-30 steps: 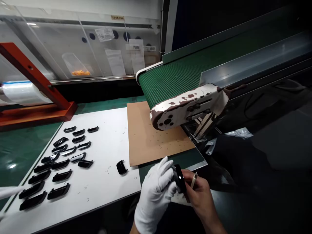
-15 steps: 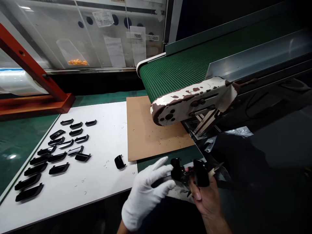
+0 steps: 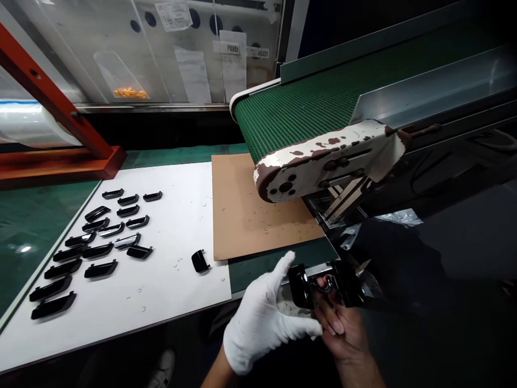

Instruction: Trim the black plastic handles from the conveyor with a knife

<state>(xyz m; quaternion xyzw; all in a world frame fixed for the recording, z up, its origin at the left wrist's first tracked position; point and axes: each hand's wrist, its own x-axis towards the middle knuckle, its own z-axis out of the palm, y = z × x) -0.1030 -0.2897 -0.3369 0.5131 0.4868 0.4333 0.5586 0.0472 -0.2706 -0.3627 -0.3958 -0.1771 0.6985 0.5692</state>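
Observation:
My left hand (image 3: pixel 262 315), in a white glove, has its thumb and fingers spread wide beside the left end of a glossy black plastic part (image 3: pixel 299 286). Whether the glove touches it I cannot tell. My bare right hand (image 3: pixel 343 328) grips this molded part from below and the right; its two black panels are joined by a thin middle piece. A pale pointed tip (image 3: pixel 363 267), perhaps of a small trimming tool, sticks out past the right hand, its handle hidden. A single small black part (image 3: pixel 199 261) lies on the white sheet (image 3: pixel 177 291) to the left.
Several black plastic parts (image 3: pixel 100 269) lie in rows on the sheet's left side. Brown cardboard (image 3: pixel 234 215) with small curled trimmings lies under the end of a green conveyor belt (image 3: pixel 299 118). An orange frame (image 3: pixel 100 164) with a plastic film roll (image 3: pixel 36 124) stands at the left.
My left hand has opened wider, thumb raised, and moved right and slightly down. The black part has turned in my right hand, showing more of its middle. The view has shifted slightly.

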